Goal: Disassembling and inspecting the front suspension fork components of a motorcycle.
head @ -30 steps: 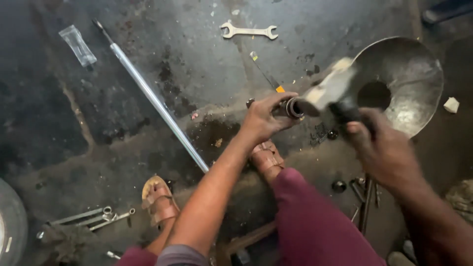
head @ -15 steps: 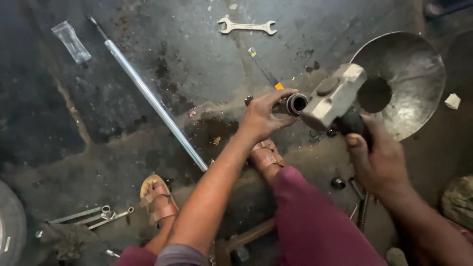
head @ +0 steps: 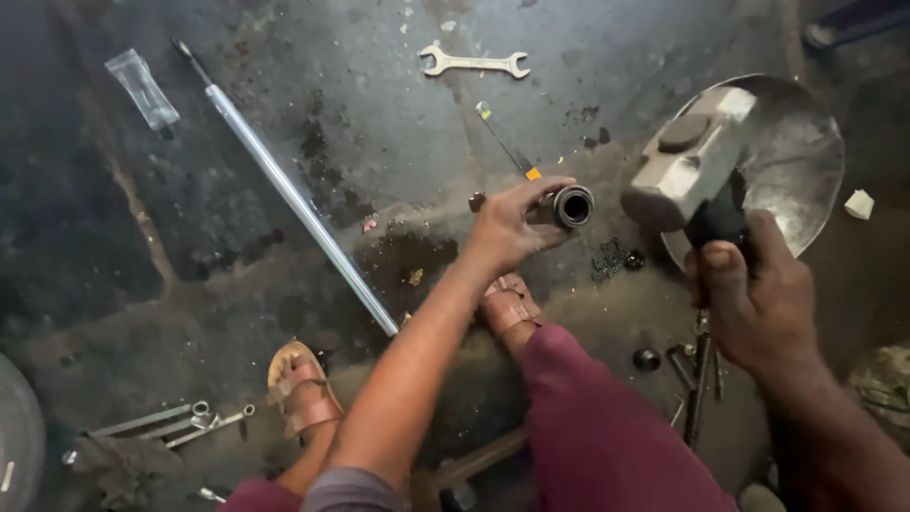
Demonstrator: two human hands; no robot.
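Left hand (head: 507, 228) is gripping a short dark metal cylinder with an open round end (head: 572, 206), fingers wrapped round its body, holding it just above the oily concrete floor (head: 284, 85). Right hand (head: 754, 303) is closed tight on the dark handle of a heavy grey steel sledge-type hammer (head: 692, 156), head raised and sitting just right of the cylinder.

Risks, as I read it:
- Fingertips are sitting right beside the cylinder's open end, so an off-line hammer face would likely be catching them.
- The cylinder is only hand-held; a glancing hit could be kicking it out across the floor.
- The floor is looking oily, and the sandalled foot (head: 507, 305) is directly below the cylinder, exposed to a drop.

Containers: a shallow round grey metal pan with a centre hole (head: 806, 161) is lying right of the cylinder, behind the hammer; I'm seeing nothing in its visible part.

Beyond the cylinder: a double open-ended spanner (head: 474, 63), a long steel rod (head: 294, 204) to its left, small dark loose parts (head: 616, 258) lower right.
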